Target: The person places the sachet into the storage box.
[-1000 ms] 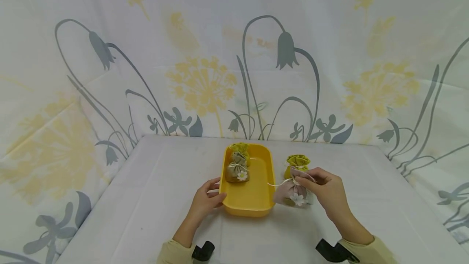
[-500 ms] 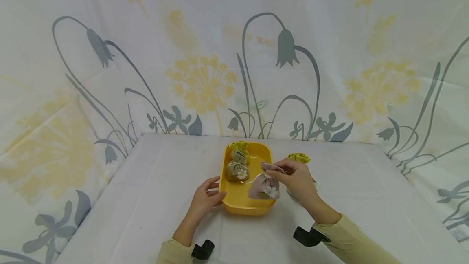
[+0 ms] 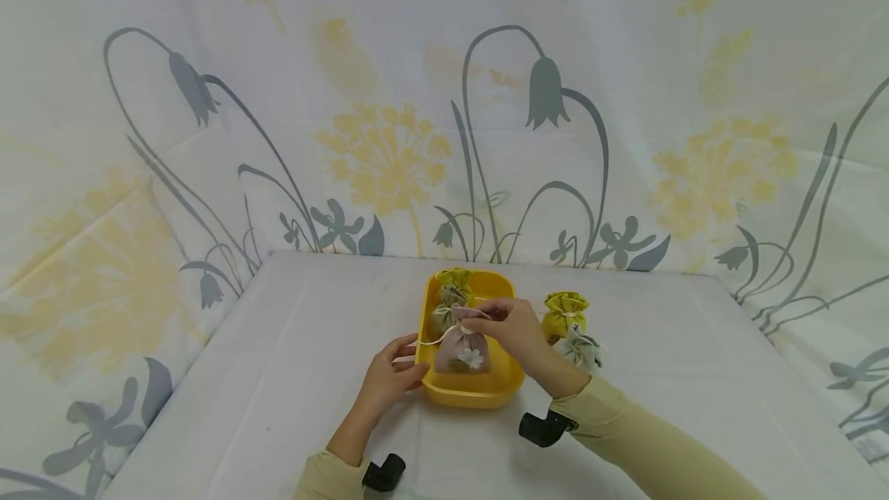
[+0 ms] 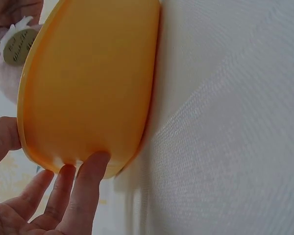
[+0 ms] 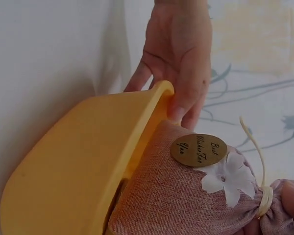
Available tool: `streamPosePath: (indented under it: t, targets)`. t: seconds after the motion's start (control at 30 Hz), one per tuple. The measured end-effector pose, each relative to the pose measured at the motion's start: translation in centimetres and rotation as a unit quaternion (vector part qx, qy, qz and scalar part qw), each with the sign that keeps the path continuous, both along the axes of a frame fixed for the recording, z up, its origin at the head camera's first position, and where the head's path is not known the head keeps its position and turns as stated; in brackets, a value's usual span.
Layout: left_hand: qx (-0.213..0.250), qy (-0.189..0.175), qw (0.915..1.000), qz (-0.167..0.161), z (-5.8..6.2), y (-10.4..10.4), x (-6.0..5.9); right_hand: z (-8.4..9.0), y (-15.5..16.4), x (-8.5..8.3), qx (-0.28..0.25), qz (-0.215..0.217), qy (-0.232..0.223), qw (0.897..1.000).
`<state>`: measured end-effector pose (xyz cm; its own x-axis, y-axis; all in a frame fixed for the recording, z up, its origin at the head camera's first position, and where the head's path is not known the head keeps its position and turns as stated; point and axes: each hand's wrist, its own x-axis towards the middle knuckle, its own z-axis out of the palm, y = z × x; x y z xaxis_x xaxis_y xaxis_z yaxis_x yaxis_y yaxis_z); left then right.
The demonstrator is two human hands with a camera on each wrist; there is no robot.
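My right hand (image 3: 510, 330) pinches the gathered neck of a mauve drawstring pouch (image 3: 454, 355) over the left part of a yellow plastic tray (image 3: 479, 400). A white fabric flower and an oval label (image 5: 198, 150) show on the pouch in the right wrist view. Whether its base touches the tray floor cannot be told. Behind it in the tray stand a grey-green pouch (image 3: 444, 316), partly hidden, and a yellow-green pouch (image 3: 454, 278). My left hand (image 3: 390, 371) grips the tray's left side, thumb at the rim and fingers (image 4: 85, 188) against the outer wall.
Right of the tray, on the white tabletop (image 3: 312, 315), stand a yellow-green pouch (image 3: 566, 311) and a pale grey-green pouch (image 3: 579, 349) close together. A flower-printed cloth (image 3: 389, 99) rises behind the table's back edge.
My right hand has carried the mauve pouch leftward from beside the right-hand pouches to above the tray's left part. The left hand and tray have stayed in place.
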<state>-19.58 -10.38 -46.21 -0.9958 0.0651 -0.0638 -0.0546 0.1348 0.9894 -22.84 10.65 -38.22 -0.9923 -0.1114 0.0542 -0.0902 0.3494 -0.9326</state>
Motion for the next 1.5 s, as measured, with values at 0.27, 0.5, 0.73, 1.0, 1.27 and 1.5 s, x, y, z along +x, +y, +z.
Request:
streamPosePath:
  t: [0.27,0.5,0.73,1.0,1.27,1.5]
  targets:
    - [0.003,0.007,0.9999,-0.007,0.1,-0.1,0.3,-1.2,-1.6,-1.0,-0.009,-0.001,-0.027,1.0]
    - [-0.012,0.005,0.9999,-0.001,-0.3,0.0,0.1,-2.0,-2.3,-1.5,-0.006,0.004,-0.016,1.0]
    - [-0.009,0.008,0.9999,-0.006,0.6,0.0,0.6,-2.4,-2.7,-1.7,0.018,0.015,-0.017,1.0]
    - [-0.006,0.009,0.9999,-0.009,2.6,0.3,1.4,-2.3,-2.5,-1.7,0.01,0.043,-0.024,0.999]
    - [-0.005,0.006,1.0,-0.003,0.1,0.1,0.2,-2.1,-1.1,-0.7,0.035,0.034,-0.026,0.998]
    - [-0.009,0.006,0.9999,0.001,-0.1,0.0,0.1,-2.4,0.6,0.2,0.041,0.01,-0.032,0.999]
